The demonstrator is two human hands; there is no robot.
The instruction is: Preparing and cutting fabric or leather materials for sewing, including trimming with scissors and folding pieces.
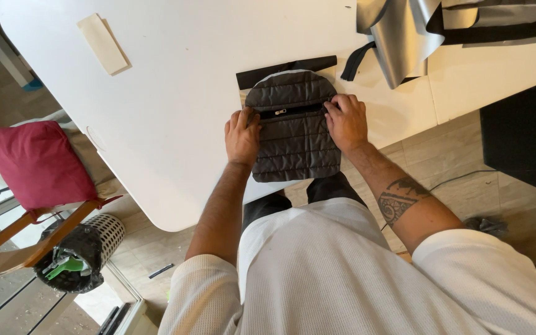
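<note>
Currently, left to right: red cushion (35,162) on a wooden chair (7,248), perforated waste bin (85,251) below it, both off the tabletop (169,93). Cream fabric strip (102,43) lies well apart, upper left. Left hand (242,135) rests flat on the left edge of the dark quilted pouch (293,127), fingers together, pressing down, not pinching. Pouch sits at the near tabletop edge, lower end hanging slightly over. Its zipper (290,111) looks mostly shut, pull near the left end. Right hand (346,121) holds the right edge, fingers curled at the zipper's end. Black strip (286,69) touches the pouch top. Silver fabric (398,34) lies upper right, uncut pieces left, by my read.
</note>
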